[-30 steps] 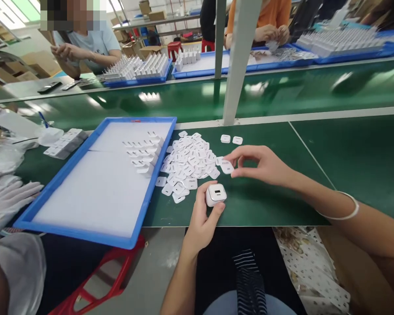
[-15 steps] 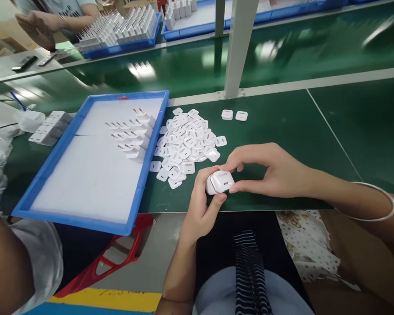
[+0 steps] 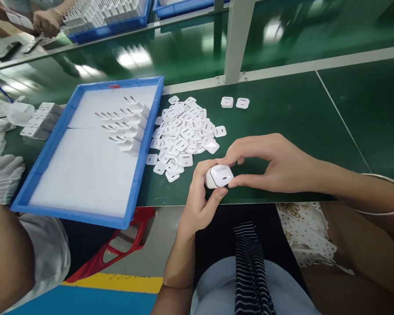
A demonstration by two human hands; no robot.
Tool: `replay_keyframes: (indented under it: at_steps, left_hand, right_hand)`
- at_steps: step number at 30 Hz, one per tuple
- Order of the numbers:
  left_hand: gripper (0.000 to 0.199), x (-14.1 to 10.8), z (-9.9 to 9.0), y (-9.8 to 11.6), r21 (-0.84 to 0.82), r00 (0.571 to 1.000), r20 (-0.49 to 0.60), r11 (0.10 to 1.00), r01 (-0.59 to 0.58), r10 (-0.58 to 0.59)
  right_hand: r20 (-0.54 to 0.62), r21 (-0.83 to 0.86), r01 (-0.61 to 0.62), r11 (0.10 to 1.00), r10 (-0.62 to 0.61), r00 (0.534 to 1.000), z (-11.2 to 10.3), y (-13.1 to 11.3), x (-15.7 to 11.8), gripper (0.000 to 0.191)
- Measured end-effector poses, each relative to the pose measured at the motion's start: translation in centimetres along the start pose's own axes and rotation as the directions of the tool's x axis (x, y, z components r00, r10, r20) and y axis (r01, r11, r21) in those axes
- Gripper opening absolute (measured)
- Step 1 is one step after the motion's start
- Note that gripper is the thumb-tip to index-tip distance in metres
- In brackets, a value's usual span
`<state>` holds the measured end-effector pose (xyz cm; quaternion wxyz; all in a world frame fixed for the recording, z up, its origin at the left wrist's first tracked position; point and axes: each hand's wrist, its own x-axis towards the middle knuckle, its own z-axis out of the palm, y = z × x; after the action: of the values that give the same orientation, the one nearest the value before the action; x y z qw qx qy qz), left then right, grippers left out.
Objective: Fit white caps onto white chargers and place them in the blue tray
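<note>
Near the table's front edge, my left hand [image 3: 197, 205] is wrapped round a white plug charger [image 3: 210, 180]. A glossy white cap [image 3: 221, 174] with a small slot covers the charger's near end; a thin dark seam shows between the two. My right hand [image 3: 279, 164] pinches the cap's right side between thumb and fingertips. The charger's far end is hidden in my left palm. Beyond my hands lies a heap of loose white caps [image 3: 184, 131], many bearing print and a slot. Two small stacks or single caps [image 3: 227, 102] lie apart from it.
Left of the heap, a blue-rimmed tray [image 3: 136, 188] holds several white chargers [image 3: 131, 131] with pins up. Grey-white blocks [image 3: 41, 122] stand beyond it. A gloved hand [image 3: 3, 177] of a co-worker is at far left. A metal post [image 3: 238, 41] rises at the table's back edge.
The cap sits straighter against the charger, and the gap between them is narrower. The view has tilted slightly down. A gloved co-worker's hand has come into view at left.
</note>
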<state>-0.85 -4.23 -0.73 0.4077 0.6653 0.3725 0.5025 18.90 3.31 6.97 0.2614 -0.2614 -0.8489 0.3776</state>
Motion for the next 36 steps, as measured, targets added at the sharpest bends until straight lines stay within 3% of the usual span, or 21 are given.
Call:
replay_keyframes:
  at_steps: [15, 36]
  left_hand:
    - [0.043, -0.1, 0.0, -0.2, -0.087, 1.000, 0.004, 0.996, 0.016, -0.016]
    - [0.048, 0.2, -0.2, 0.0, -0.016, 0.997, 0.074, 1.000, -0.016, 0.017]
  right_hand:
    - [0.015, -0.038, 0.066, 0.997, -0.065, 0.998, 0.2, 0.0, -0.4, 0.008]
    - [0.042, -0.146, 0.145, 0.979, -0.140, 0.989, 0.2, 0.2, -1.1, 0.014]
